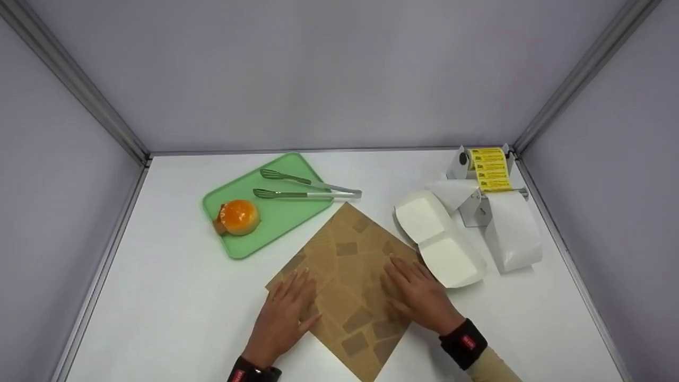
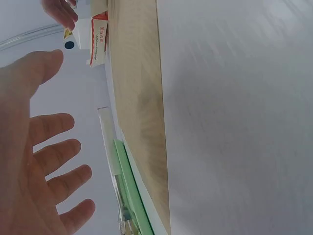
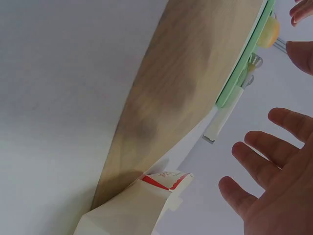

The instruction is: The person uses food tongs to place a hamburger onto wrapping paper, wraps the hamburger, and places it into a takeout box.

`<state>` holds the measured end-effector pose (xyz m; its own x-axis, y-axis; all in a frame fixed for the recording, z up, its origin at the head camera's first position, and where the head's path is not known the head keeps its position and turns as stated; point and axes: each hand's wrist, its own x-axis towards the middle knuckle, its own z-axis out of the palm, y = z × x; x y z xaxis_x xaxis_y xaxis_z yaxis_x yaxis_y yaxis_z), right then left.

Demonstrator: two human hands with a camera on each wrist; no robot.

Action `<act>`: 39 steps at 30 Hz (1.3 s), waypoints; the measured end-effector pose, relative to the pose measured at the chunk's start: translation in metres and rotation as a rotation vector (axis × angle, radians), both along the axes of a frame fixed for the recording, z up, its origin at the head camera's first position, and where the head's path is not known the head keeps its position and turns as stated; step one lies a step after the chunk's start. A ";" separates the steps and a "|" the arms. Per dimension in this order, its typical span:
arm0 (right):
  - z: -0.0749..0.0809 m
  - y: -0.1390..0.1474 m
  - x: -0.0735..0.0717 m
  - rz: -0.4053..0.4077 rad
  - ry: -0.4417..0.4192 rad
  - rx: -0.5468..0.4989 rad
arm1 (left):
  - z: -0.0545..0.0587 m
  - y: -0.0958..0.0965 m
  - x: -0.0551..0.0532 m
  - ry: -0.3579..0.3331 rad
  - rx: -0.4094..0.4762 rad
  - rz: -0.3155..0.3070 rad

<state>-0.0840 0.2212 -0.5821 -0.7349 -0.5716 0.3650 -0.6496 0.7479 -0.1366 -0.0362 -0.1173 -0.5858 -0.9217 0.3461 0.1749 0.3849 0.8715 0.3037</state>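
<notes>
A square sheet of brown printed wrapping paper (image 1: 347,286) lies flat on the white table, one corner toward the front. My left hand (image 1: 286,313) is over its left corner, fingers spread and straight. Over the right side is my right hand (image 1: 421,297), its fingers extended too. Both wrist views show the left hand (image 2: 49,147) and right hand (image 3: 279,166) with nothing between the fingers, close over the paper. Just right of the right hand sits an opened white burger box (image 1: 451,260), its side bearing red print.
Back left, a green tray (image 1: 286,223) carries a burger (image 1: 240,217) with a glossy bun and metal tongs (image 1: 307,194) whose end overhangs the tray's right edge. At back right stands a label dispenser (image 1: 475,209) with a roll of yellow labels (image 1: 490,170). Walls enclose the table.
</notes>
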 end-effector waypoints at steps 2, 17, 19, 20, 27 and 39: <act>0.000 -0.003 -0.003 0.004 -0.004 0.000 | 0.000 0.000 0.000 -0.009 -0.005 0.002; -0.012 -0.024 -0.040 0.032 -0.118 -0.045 | 0.002 -0.004 -0.004 -0.031 -0.028 0.004; -0.011 -0.026 -0.046 0.016 -0.157 -0.045 | 0.001 -0.005 -0.004 -0.024 -0.026 -0.001; -0.011 -0.027 -0.049 0.010 -0.167 -0.044 | 0.001 -0.005 -0.005 -0.017 -0.026 -0.003; -0.014 -0.040 -0.069 -0.017 -0.126 0.000 | 0.000 -0.007 -0.003 0.004 -0.046 -0.011; -0.007 -0.056 -0.089 0.010 -0.149 0.047 | -0.004 -0.009 0.002 -0.105 -0.035 0.004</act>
<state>-0.1733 0.1652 -0.5892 -0.7733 -0.5928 0.2249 -0.6319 0.7496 -0.1970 -0.0345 -0.1260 -0.5898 -0.9356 0.3468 0.0654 0.3494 0.8837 0.3114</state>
